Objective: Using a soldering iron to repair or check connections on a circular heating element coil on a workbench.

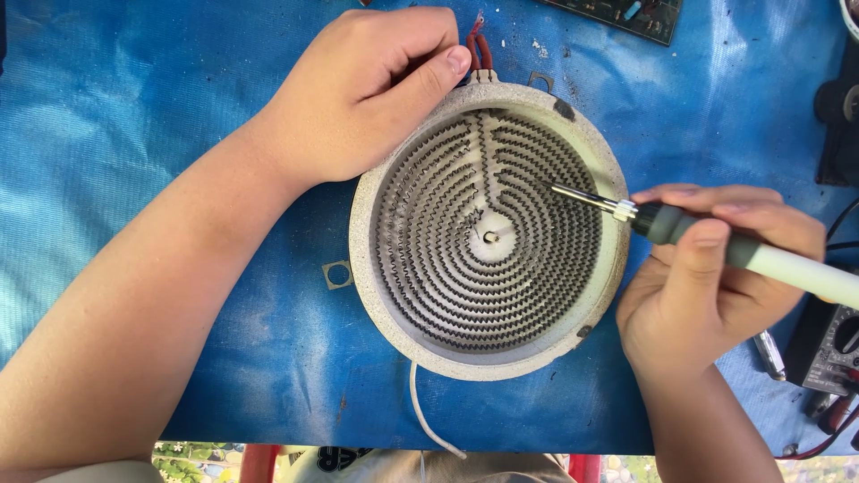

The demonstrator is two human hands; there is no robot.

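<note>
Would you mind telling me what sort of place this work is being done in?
Probably a small electrical repair bench: a round heating element, a soldering iron in the right hand, a multimeter and a circuit board on blue sheeting.

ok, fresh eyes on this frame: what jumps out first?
The round heating element at centre, with its dark zigzag coil spiralling in a pale dish on the blue sheet. Next, the soldering iron in the right hand, its tip over the coil's right side. The left hand grips the dish's upper-left rim, and a multimeter sits at the right edge.
</note>
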